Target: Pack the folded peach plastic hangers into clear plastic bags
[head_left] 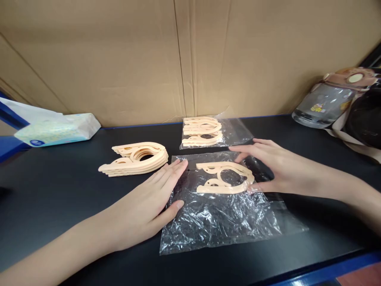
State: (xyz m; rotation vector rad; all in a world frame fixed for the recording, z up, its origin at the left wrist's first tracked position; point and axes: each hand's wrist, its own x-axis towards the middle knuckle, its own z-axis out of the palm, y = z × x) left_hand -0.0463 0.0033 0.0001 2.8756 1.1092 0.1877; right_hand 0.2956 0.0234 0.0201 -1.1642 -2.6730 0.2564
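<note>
A clear plastic bag (220, 218) lies flat on the black table, with a beige folded hanger (247, 174) on it or inside it; I cannot tell which. My left hand (145, 206) rests with fingers stretched along the bag's left edge, thumb apart. Around the hanger's right end, my right hand (276, 169) is spread, its thumb at the curved end and its fingers over the bag's upper right. Left of the bag sits a stack of several like hangers (162, 157). Behind it, a second clear bag (235, 133) holds more folded hangers (202, 128).
A tissue pack (68, 129) with a tissue sticking out lies at the far left. On the right stands a clear bottle (327, 99) with a brown lid and a strap, beside a dark object. Brown cardboard (133, 59) rises behind the black table (59, 174).
</note>
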